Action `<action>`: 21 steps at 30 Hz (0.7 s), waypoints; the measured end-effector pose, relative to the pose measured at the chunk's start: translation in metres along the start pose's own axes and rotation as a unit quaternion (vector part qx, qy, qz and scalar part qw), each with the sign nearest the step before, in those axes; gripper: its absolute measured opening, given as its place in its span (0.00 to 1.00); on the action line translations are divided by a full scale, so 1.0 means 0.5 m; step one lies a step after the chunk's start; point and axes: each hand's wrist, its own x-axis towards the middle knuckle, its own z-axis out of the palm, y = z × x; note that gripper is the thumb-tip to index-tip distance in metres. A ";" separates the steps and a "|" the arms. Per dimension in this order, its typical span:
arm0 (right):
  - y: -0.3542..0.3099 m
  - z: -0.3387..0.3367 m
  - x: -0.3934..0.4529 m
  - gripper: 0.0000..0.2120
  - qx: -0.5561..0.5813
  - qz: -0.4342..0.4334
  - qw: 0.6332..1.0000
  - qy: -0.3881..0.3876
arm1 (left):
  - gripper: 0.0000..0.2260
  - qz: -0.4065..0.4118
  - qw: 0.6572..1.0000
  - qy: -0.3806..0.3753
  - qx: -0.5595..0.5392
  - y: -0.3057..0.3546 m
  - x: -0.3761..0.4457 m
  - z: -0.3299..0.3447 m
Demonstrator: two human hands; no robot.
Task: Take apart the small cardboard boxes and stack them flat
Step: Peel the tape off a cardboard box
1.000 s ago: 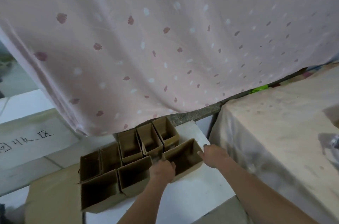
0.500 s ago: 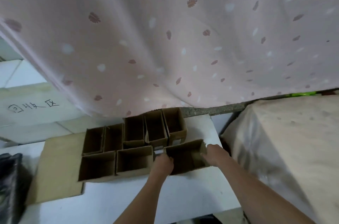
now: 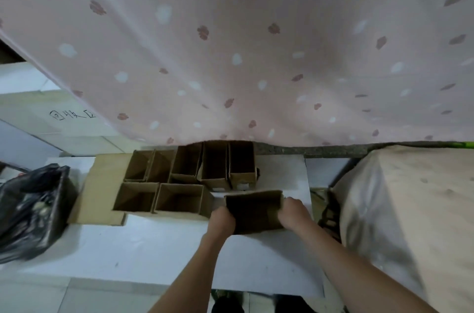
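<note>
Item in hand: one small open-topped brown cardboard box (image 3: 254,210), standing on the white tabletop (image 3: 154,243) at the near right of the group, apart from the rest. The left hand (image 3: 222,218) grips its left wall, fingers curled over the rim; the right hand (image 3: 292,211) grips its right wall in the same way. Remaining stock: seven upright brown cardboard boxes of like kind, two in a near row (image 3: 164,197) just left of the held box, five in a far row (image 3: 197,165) under the hem of the pink dotted curtain (image 3: 230,56). Several stand on a flat brown cardboard sheet (image 3: 102,184) at the left. No flattened boxes are visible, so the task appears to be at its start, with the first box taken up for dismantling. Next move, by judgement: open the bottom flaps, whose closure is hidden, then press opposite walls together until the box lies flat. Also present: a black plastic bag (image 3: 33,207) at far left, a beige cloth-covered surface (image 3: 410,210) at right.
</note>
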 end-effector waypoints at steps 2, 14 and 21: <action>0.012 -0.004 -0.007 0.07 0.005 -0.007 1.000 0.013 | 0.13 0.004 1.000 0.004 0.006 0.007 -0.011 0.006; 0.043 -0.028 -0.086 0.06 0.016 -0.013 0.995 0.100 | 0.13 0.043 0.998 0.003 -0.041 0.009 -0.076 0.007; 0.063 -0.006 -0.166 0.09 -0.008 0.022 0.987 0.157 | 0.23 0.002 0.920 -0.178 -0.348 -0.042 -0.124 0.006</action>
